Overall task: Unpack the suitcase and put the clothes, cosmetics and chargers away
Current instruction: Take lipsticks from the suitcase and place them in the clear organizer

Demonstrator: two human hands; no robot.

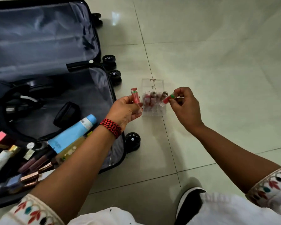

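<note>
An open dark suitcase lies on the floor at the left. Its near half holds cosmetics: a blue tube, a yellowish bottle, several lip glosses, plus black cables and a small black pouch. A clear acrylic organiser stands on the tiles beside the suitcase with several lipsticks in its slots. My left hand holds a pink lipstick upright just left of the organiser. My right hand pinches a second red lipstick with a green band, tilted over the organiser's right side.
Pale glossy floor tiles stretch to the right and far side. The suitcase wheels stick out toward the organiser. My black-and-white shoe and white clothing fill the bottom edge.
</note>
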